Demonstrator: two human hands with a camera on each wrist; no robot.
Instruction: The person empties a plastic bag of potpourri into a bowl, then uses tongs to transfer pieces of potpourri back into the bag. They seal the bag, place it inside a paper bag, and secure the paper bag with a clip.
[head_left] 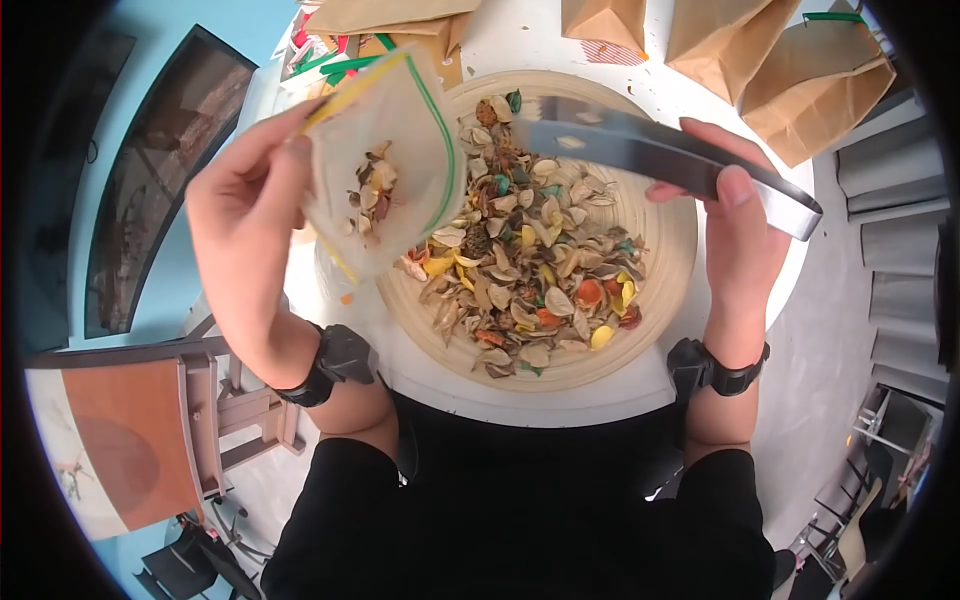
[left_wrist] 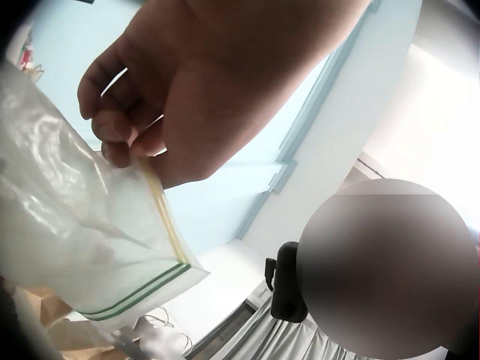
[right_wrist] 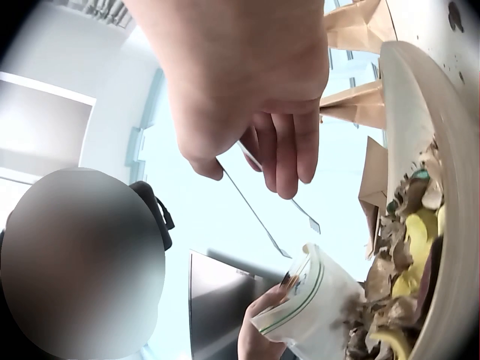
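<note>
My left hand [head_left: 245, 205] pinches a clear zip bag [head_left: 405, 140] by its edge, thumb against fingers. The bag has a green-and-yellow seal and holds a small clump of dried petals [head_left: 375, 185]. In my right hand [head_left: 742, 235] are metal tongs [head_left: 650, 140], pointing left over the far side of the plate. The right wrist view shows the tong arms [right_wrist: 251, 206] apart, with nothing between their tips, close to the bag's mouth. Below both hands, a mound of potpourri [head_left: 520, 265], mostly beige with yellow, orange and teal pieces, lies on a round wooden plate [head_left: 672, 320].
The plate stands on a white round table [head_left: 610, 405]. Several brown paper bags [head_left: 725, 45] stand along its far right edge. At the far left are another brown paper piece [head_left: 390, 15] and red and green items [head_left: 325, 65]. A wooden chair [head_left: 205, 420] stands left of the table.
</note>
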